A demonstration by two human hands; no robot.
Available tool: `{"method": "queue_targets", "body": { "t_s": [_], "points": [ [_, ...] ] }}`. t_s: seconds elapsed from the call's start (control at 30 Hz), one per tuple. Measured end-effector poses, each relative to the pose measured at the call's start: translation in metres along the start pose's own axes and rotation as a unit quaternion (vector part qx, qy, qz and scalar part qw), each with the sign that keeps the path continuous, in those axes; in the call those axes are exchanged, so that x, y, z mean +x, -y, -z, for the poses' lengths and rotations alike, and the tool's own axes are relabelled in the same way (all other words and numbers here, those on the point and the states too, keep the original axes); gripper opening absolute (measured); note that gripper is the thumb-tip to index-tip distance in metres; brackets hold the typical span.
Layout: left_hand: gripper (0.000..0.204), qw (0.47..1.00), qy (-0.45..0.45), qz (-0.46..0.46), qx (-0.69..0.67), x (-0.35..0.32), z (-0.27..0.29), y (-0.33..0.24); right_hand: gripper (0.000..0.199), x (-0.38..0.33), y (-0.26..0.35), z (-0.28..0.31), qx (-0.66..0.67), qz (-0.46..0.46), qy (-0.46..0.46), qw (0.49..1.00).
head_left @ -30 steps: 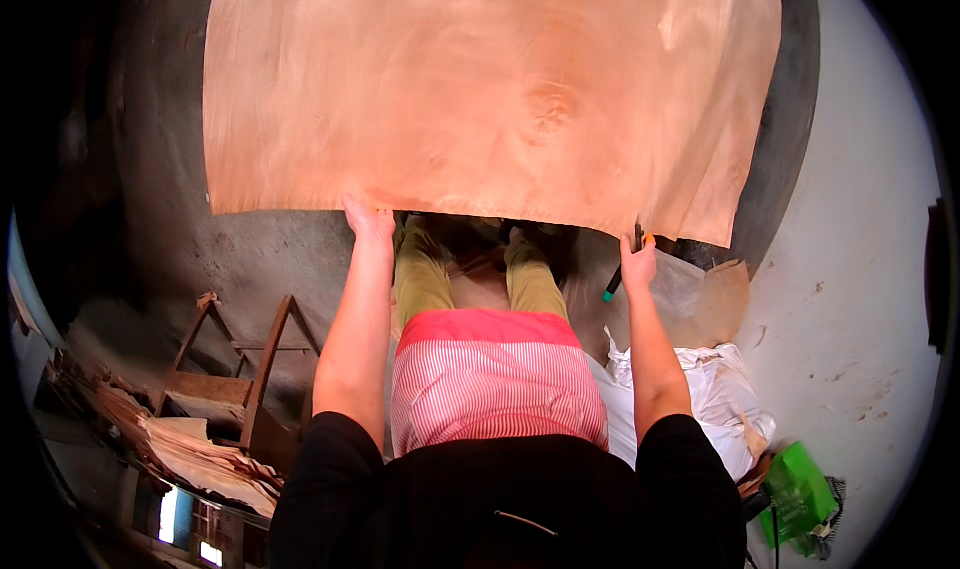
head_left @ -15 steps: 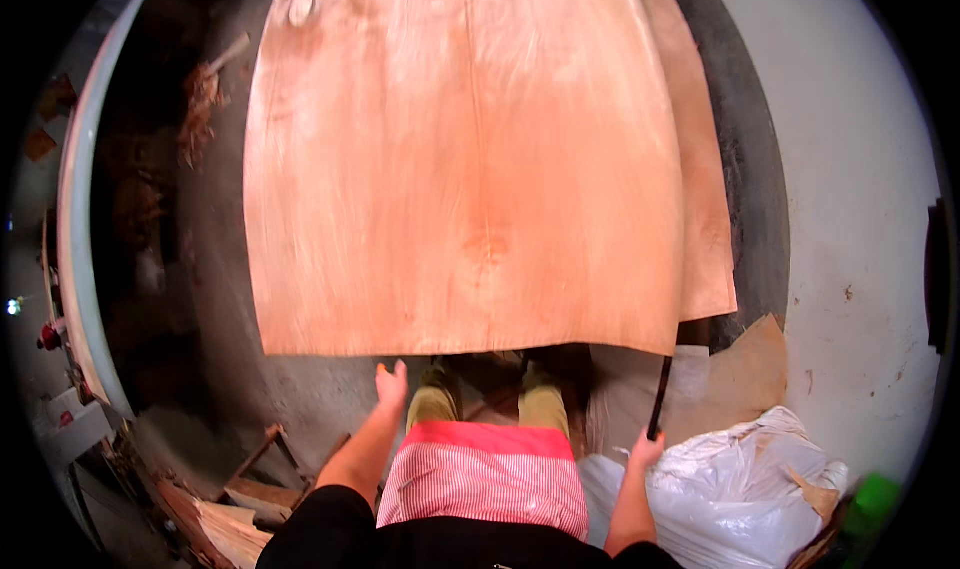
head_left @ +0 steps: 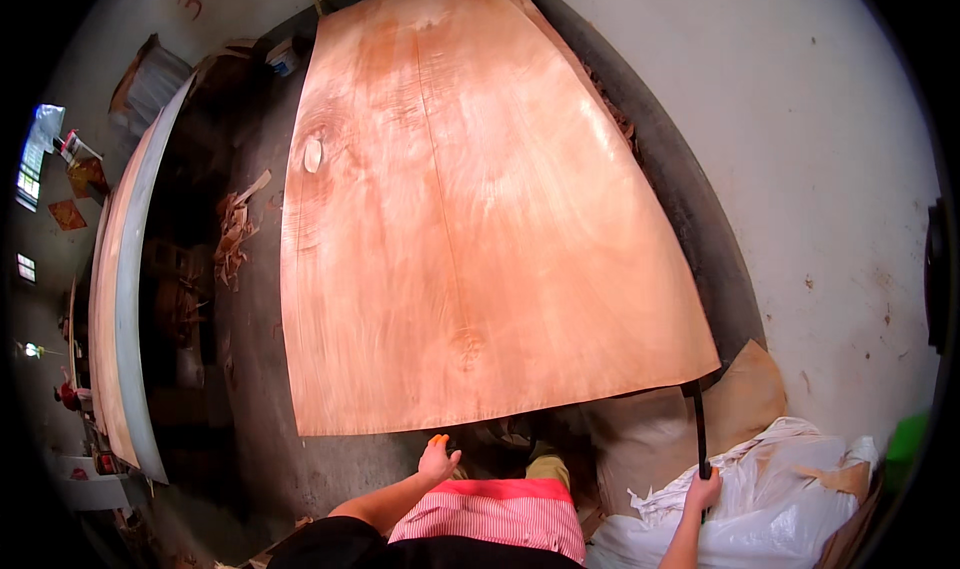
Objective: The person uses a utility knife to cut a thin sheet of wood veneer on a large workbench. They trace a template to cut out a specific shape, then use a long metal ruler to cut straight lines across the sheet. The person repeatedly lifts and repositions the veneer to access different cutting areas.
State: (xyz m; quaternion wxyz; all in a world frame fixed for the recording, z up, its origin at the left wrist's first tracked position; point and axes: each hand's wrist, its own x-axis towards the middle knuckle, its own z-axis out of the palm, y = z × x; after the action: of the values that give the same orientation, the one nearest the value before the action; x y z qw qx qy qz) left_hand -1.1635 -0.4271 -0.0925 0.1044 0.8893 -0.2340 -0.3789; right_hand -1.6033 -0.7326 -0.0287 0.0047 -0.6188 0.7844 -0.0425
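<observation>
A large thin sheet of reddish wood veneer [head_left: 470, 219] lies flat on a dark surface [head_left: 250, 369] in front of me, with a knot hole near its far left. My left hand [head_left: 438, 461] hovers just below the sheet's near edge, fingers apart, an orange fingertip cover showing. My right hand [head_left: 703, 489] grips a slim black stick-like tool [head_left: 697, 429] that reaches up to the sheet's near right corner.
A white sack [head_left: 740, 509] and brown cardboard [head_left: 740, 399] sit at my right. Veneer scraps [head_left: 235, 234] lie left of the sheet. A long stack of sheets [head_left: 115, 299] runs along the left. A pale concrete floor [head_left: 800, 169] spreads on the right.
The veneer sheet has slid away from me and now lies farther off. Both hands have left its near edge; the left has drawn back, the right now holds the black tool.
</observation>
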Motion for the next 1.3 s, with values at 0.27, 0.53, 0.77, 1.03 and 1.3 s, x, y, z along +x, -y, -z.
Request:
{"method": "queue_targets", "body": {
  "t_s": [0.27,0.53,0.77,1.03,1.3],
  "points": [
    [0.053,0.999,0.014,-0.042,-0.024,-0.033,0.030,0.016,0.024,0.003,0.103,0.003,0.068,0.051,-0.022,0.996],
    [0.051,0.980,0.035,-0.195,-0.022,-0.060,0.073,0.061,0.029,-0.079,0.145,0.025,0.093,0.021,0.025,0.995],
    [0.052,0.989,-0.004,-0.150,0.000,-0.067,0.135,0.116,0.034,-0.182,0.154,0.040,0.149,0.048,0.069,0.985],
    [0.053,0.994,-0.014,-0.107,0.021,-0.082,0.134,0.149,0.049,-0.230,0.137,0.035,0.177,0.088,0.110,0.974],
    [0.053,0.996,-0.056,-0.057,-0.030,-0.130,0.117,0.164,0.038,-0.250,0.154,0.017,0.168,0.206,0.247,0.932]
  ]
}}
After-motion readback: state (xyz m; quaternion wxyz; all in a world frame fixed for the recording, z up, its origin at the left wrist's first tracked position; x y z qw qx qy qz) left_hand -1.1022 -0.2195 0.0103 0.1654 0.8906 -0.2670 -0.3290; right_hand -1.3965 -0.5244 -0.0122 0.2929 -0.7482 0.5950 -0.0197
